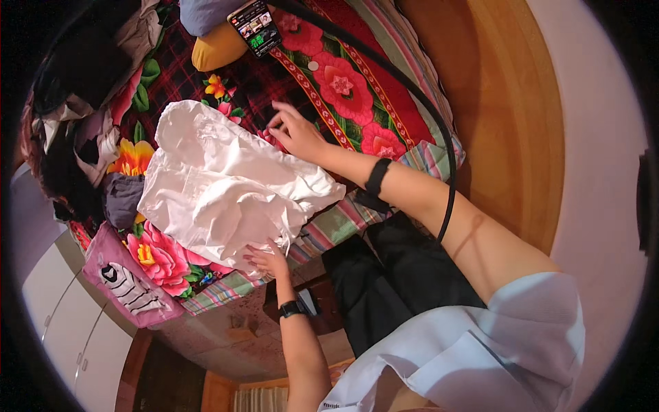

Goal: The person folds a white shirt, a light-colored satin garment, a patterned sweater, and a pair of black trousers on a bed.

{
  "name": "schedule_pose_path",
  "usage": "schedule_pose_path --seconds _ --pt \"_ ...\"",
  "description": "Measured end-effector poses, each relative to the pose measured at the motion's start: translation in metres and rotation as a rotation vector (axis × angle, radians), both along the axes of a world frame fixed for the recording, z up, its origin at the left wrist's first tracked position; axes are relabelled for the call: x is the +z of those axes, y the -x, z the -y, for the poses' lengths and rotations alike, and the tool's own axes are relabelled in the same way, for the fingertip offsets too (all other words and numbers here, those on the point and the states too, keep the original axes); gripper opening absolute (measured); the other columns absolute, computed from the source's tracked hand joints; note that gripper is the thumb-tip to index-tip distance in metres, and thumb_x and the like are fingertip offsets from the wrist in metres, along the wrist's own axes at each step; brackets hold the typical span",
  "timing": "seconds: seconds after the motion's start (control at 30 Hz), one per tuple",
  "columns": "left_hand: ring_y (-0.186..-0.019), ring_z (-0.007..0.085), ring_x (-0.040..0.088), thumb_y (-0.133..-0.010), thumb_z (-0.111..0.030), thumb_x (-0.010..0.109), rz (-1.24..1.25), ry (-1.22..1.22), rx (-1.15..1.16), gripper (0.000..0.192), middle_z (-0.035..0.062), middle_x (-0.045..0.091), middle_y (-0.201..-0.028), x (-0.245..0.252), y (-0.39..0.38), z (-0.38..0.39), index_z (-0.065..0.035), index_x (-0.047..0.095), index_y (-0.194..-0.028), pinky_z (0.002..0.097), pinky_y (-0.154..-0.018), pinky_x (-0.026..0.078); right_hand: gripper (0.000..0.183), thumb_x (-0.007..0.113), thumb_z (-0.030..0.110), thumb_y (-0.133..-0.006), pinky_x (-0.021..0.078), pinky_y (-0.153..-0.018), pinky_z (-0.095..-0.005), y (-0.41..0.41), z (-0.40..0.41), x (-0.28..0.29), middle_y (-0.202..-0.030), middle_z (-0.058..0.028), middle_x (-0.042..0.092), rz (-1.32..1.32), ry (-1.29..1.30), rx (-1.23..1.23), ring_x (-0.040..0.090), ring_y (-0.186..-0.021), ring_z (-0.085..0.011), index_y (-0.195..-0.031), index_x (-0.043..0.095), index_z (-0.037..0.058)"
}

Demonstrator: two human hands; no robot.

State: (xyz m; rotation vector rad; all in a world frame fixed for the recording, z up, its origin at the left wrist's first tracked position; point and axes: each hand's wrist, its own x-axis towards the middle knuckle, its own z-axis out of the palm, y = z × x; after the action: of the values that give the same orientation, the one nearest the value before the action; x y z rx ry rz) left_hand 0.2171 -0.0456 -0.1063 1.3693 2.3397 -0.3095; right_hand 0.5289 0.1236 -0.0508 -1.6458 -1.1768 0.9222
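A crumpled white garment (221, 190) with a thin cord or tie lies spread on the bed before me. My left hand (267, 260), a dark watch at its wrist, rests on the garment's near lower edge with fingers spread. Just off the upper right side of the garment is my right hand (296, 131), its fingers loosely bent and apart, with nothing in them; a black band circles that forearm.
A smartphone (255, 28) with a lit screen leans near a yellow cushion (219, 49). Dark clothes (77, 67) are heaped at the left, by a folded pink garment (128, 280) with a striped print. A black cable (437, 118) arcs past my right arm. The bed's edge (334, 224) has a striped cover.
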Motion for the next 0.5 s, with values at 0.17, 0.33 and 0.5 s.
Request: schedule_pose_path --seconds 0.17,0.33,0.5 --pt "-0.134 0.0458 0.006 -0.076 -0.077 0.033 -0.169 0.196 0.064 0.093 0.0213 -0.003 -0.149 -0.035 0.002 -0.002 -0.0204 0.008 -0.145 0.0593 -0.104 0.009 0.021 0.064 0.019 -0.079 0.0484 -0.078 -0.0366 -0.010 -0.065 0.007 -0.143 -0.0282 0.016 -0.011 0.041 -0.123 0.063 -0.080 -0.0256 -0.090 0.051 0.0052" --pt "-0.133 0.0464 0.009 -0.075 -0.078 0.031 -0.235 0.280 0.052 0.094 0.0224 -0.002 -0.148 -0.061 0.028 0.003 -0.0178 0.010 -0.144 0.0615 -0.103 0.012 0.030 0.063 0.017 -0.078 0.0478 -0.082 -0.0427 -0.009 -0.108 0.000 -0.143 -0.0296 0.013 0.092 0.093 -0.219 0.056 -0.096 -0.0418 -0.100 0.046 0.0061" --pt "-0.132 0.0473 0.012 -0.075 -0.077 0.033 -0.196 0.266 0.016 0.095 0.0242 -0.002 -0.148 -0.065 0.014 0.007 -0.0151 0.011 -0.144 0.0634 -0.101 0.017 0.028 0.063 0.014 -0.077 0.0473 -0.081 -0.0427 -0.017 -0.131 -0.010 -0.128 -0.0252 0.033 0.168 0.107 -0.273 0.056 -0.095 -0.0396 -0.098 0.047 0.0045"
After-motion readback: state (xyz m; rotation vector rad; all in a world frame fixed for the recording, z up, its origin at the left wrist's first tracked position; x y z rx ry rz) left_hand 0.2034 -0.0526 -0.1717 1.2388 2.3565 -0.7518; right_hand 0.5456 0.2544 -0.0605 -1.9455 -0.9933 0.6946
